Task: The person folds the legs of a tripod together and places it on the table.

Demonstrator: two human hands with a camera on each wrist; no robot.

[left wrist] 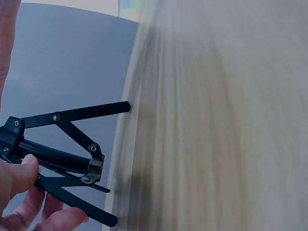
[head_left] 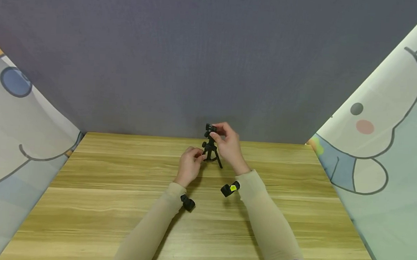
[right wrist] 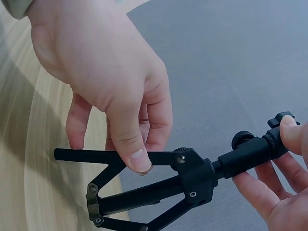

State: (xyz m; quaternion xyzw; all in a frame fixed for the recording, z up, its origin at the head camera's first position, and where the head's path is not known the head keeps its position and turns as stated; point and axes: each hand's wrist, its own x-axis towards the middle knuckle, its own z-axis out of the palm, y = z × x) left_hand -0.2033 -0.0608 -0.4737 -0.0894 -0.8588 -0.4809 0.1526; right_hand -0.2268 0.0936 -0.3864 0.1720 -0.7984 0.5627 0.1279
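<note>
A small black tripod (head_left: 210, 147) stands with its legs spread near the table's far edge. My left hand (head_left: 189, 166) pinches one of its legs between thumb and fingers; the left wrist view shows the hinged leg braces (left wrist: 77, 132) beside that grip. Higher up, my right hand (head_left: 228, 146) holds the upper column (right wrist: 248, 156) just below the head, thumb on one side and fingers on the other. A knurled knob (right wrist: 242, 139) sticks out from the column near the right fingers. The tripod's top is partly covered by the right hand in the head view.
The wooden table (head_left: 120, 219) ends at a grey upright panel (head_left: 211, 60) right behind the tripod. Cartoon-printed cloths (head_left: 377, 114) hang at both sides. Each wrist carries a small black camera (head_left: 188, 202).
</note>
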